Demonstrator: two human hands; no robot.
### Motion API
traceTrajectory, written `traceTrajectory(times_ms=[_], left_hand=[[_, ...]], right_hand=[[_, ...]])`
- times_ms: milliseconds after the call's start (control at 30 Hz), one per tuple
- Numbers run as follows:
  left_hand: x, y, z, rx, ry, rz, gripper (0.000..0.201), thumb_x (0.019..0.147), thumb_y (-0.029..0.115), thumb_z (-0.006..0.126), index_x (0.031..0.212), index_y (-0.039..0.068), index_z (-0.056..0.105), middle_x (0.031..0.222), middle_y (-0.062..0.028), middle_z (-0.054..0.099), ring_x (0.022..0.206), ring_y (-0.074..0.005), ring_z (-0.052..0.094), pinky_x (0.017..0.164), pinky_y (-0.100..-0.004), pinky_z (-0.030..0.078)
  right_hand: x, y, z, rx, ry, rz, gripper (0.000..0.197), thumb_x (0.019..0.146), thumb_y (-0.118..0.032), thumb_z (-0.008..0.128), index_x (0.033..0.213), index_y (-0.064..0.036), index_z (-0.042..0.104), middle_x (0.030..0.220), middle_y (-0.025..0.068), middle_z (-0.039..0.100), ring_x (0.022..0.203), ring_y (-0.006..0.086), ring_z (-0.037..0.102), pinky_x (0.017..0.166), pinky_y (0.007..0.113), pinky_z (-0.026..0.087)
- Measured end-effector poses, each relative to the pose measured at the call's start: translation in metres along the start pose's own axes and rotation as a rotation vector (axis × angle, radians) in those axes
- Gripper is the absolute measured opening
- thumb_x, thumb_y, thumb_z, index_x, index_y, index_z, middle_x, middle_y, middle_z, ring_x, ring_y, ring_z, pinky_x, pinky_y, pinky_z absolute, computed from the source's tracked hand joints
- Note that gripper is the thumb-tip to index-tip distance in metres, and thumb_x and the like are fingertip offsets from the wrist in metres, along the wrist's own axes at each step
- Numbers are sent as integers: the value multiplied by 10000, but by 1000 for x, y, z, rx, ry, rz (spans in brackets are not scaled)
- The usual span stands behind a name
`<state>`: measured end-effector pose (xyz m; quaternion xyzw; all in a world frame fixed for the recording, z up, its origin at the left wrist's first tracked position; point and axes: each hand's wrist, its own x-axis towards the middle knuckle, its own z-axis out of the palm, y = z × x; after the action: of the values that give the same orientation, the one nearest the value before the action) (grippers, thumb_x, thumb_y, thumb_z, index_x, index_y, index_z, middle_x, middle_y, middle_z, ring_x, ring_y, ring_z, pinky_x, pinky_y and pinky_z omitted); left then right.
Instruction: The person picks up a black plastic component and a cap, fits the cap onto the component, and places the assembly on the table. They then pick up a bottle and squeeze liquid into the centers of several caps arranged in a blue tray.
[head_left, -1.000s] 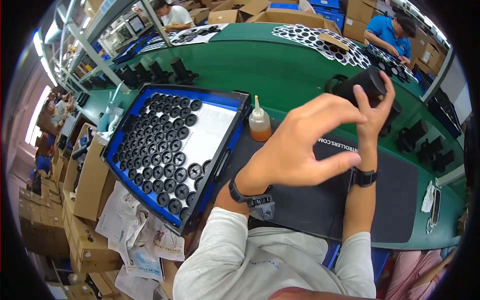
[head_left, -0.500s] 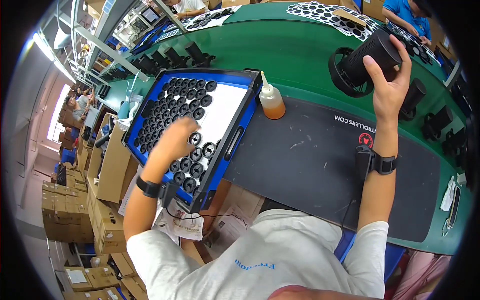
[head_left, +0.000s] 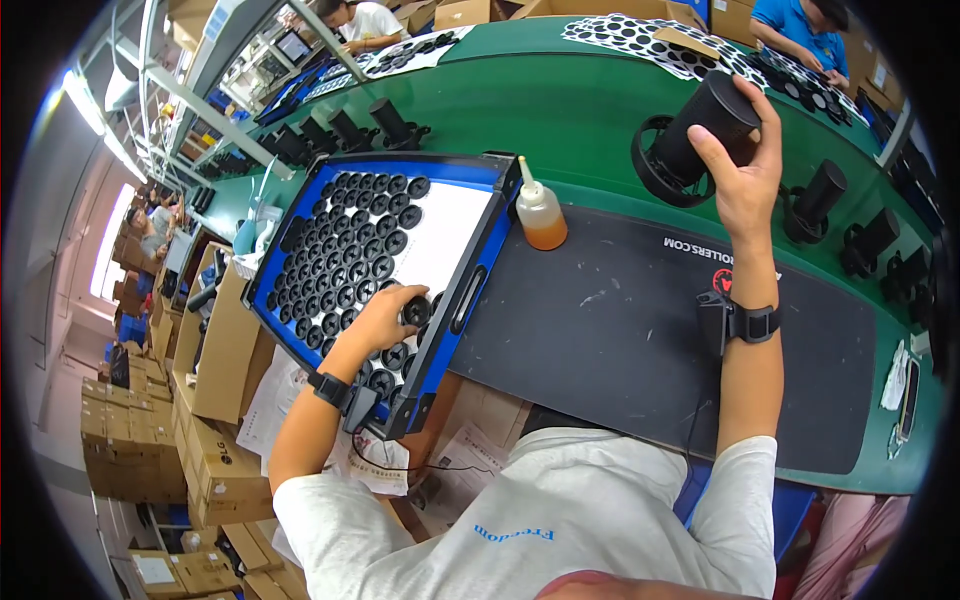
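My right hand (head_left: 752, 178) is raised over the far part of the bench, wrapped round a black cylindrical housing (head_left: 712, 115) with a perforated side. An open black ring (head_left: 660, 165) sits at its lower left end. On the left, my left hand (head_left: 385, 318) is in a blue and black tray (head_left: 478, 262), thumb and fingers pinching the edge of a round black spoked cap (head_left: 416, 310). Rows of similar black caps (head_left: 345, 245) cover much of the tray's white sheet.
A squeeze bottle of amber liquid (head_left: 542, 218) stands beside the tray on a dark mat (head_left: 620, 310). More black housings (head_left: 818, 200) line the green bench (head_left: 520, 90) at right and far left. Across it, two people handle parts. Cardboard boxes (head_left: 215, 450) stack at left.
My left hand has come down and toward me in the tray, and its fingers have closed at a cap near the right edge. My right hand and the housing have shifted slightly left.
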<state>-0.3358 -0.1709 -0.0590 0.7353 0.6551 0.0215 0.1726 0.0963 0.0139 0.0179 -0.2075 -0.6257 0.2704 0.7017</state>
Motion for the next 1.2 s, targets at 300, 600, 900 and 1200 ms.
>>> traceTrajectory(times_ms=[300, 600, 900, 1200], left_hand=[[28, 119, -80, -159, 504, 218, 626, 665, 46, 765, 1231, 14, 500, 1052, -129, 580, 911, -230, 628, 689, -296, 514], [139, 266, -49, -1303, 31, 437, 491, 826, 71, 692, 1250, 32, 447, 1149, -137, 553, 874, -203, 649, 557, -217, 524], [161, 326, -39, -2011, -188, 562, 438, 969, 257, 480, 1330, 27, 385, 1388, -227, 397, 1183, -381, 523, 885, -434, 543], [172, 308, -27, -2041, -96, 634, 538, 956, 234, 519, 1406, 35, 302, 1376, -262, 401, 1254, -404, 451, 1039, -496, 416]], right_hand=[[13, -7, -39, 447, 223, 124, 469, 818, -107, 624, 1244, -35, 441, 1085, 167, 601, 978, 267, 617, 894, 429, 511], [17, -46, -67, 757, 463, 254, 401, 876, -362, 536, 1105, -38, 483, 997, 155, 622, 924, 275, 618, 829, 509, 518], [25, -35, -98, 1013, 655, 342, 396, 890, -409, 517, 1042, -45, 484, 973, 133, 609, 904, 260, 613, 820, 507, 510], [22, -24, -82, 967, 616, 310, 423, 868, -429, 513, 1058, -53, 474, 990, 125, 586, 899, 255, 602, 825, 497, 499]])
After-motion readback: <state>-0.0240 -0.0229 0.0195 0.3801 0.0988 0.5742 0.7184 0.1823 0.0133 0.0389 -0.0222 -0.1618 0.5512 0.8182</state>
